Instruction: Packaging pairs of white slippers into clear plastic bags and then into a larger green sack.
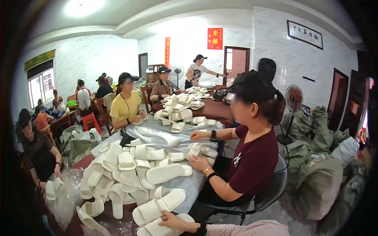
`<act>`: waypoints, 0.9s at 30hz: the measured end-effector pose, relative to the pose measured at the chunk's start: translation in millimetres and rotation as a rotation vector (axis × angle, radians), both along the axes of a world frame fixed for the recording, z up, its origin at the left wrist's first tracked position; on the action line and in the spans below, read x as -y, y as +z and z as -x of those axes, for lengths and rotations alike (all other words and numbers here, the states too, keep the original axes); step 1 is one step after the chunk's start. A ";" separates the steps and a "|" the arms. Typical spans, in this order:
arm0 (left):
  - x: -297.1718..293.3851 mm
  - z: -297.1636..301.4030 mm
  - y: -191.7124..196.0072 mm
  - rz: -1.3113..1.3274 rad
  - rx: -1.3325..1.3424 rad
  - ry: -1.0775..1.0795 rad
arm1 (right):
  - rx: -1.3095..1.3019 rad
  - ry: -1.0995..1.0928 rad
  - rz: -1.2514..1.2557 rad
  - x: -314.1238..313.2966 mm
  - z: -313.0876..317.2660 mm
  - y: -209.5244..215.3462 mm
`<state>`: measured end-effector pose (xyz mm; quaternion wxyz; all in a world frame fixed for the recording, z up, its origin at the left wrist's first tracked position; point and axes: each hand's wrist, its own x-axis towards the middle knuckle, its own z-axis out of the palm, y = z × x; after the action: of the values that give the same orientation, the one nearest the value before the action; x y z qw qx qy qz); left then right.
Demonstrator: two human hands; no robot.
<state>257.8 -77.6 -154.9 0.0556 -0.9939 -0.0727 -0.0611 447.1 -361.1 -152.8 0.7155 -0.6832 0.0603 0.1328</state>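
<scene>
Hand (173,220) on smooth white foam slipper (155,228)

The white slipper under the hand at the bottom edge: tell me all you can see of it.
The white slipper is an open-toe slide with a broad strap and a flat sole, seemingly foam or soft plastic. It lies at the near end of the table, paired against a second slipper beside the big heap. A hand in a pink sleeve rests on it, thumb over the edge. Clear plastic sheeting lies under it.
</scene>
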 end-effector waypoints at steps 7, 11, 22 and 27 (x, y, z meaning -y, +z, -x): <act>2.0 -3.0 4.3 0.128 0.054 -0.018 | -0.072 -0.067 -0.223 -11.9 5.6 20.5; 5.6 -9.2 -15.9 0.140 0.006 -0.039 | 0.119 -0.167 -0.252 -16.9 -0.6 -5.0; -1.8 1.7 -4.5 0.082 0.014 -0.015 | -0.085 0.036 -0.435 -48.0 -19.8 13.6; -48.3 -2.6 -135.0 -0.316 0.427 -0.136 | -0.077 0.048 -0.479 -49.8 -16.7 30.7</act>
<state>260.4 -29.3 -289.9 0.1890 -0.9402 -0.0056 -0.2833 463.8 -311.3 -122.1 0.8510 -0.4897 0.0380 0.1860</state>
